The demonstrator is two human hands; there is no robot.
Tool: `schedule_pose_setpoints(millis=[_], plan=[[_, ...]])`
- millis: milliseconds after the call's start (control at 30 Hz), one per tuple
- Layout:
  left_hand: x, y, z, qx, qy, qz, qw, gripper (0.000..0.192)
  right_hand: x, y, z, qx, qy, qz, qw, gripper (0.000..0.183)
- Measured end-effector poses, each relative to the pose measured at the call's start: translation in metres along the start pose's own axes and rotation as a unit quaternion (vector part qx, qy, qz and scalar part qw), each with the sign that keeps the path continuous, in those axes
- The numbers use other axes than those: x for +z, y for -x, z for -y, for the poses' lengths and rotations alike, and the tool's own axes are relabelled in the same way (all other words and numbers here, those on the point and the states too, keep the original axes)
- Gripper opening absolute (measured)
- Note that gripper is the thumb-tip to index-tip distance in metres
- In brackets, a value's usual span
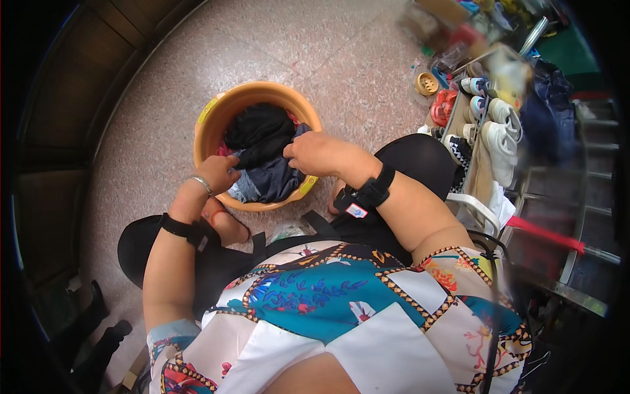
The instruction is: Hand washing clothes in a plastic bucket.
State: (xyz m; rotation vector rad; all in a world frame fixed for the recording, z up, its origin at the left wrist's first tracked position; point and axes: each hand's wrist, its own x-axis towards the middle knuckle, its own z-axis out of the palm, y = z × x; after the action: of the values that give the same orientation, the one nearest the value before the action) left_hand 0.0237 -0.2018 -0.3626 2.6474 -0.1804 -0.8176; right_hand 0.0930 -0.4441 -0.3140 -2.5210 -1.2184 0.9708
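Note:
An orange plastic basin [258, 87] stands on the floor before me, holding a heap of clothes. Black cloth [261, 123] lies on top of the heap. Dark navy cloth [278, 184] and a piece of light blue denim-like cloth [243, 187] show at the near side, with bits of red underneath. My left hand [216, 173] is over the basin's left near rim, fingertips at the edge of the black cloth; whether they pinch it is unclear. On the right side, my right hand [315, 153] has its fingers curled on the dark navy cloth.
White sneakers [499, 143] and other shoes fill a rack at the right. A wooden-coloured round container [426, 84] and a red object [443, 106] lie beside it. Dark wooden panels [54, 113] line the left. My feet flank the basin's near side.

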Motion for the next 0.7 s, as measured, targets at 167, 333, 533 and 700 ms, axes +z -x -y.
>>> schedule_pose_setpoints(millis=[167,333,533,700], plan=[[0.005,-0.0008,0.0039,0.033,0.01,-0.034,0.999,0.032,0.0034,-0.0024,-0.0033,-0.003,-0.004,-0.003,1.0,0.026],[0.0041,-0.0012,0.0027,0.031,0.007,-0.033,0.999,0.032,0.0055,-0.0035,-0.0044,-0.007,-0.002,-0.007,1.0,0.026],[0.0,-0.0003,-0.0014,0.006,0.004,-0.005,1.0,0.036,0.003,-0.0024,-0.0029,-0.005,0.006,0.001,1.0,0.026],[-0.0017,0.0004,-0.0035,0.004,0.0,-0.001,1.0,0.037,0.0049,-0.0026,-0.0039,-0.006,0.004,-0.015,1.0,0.023]])
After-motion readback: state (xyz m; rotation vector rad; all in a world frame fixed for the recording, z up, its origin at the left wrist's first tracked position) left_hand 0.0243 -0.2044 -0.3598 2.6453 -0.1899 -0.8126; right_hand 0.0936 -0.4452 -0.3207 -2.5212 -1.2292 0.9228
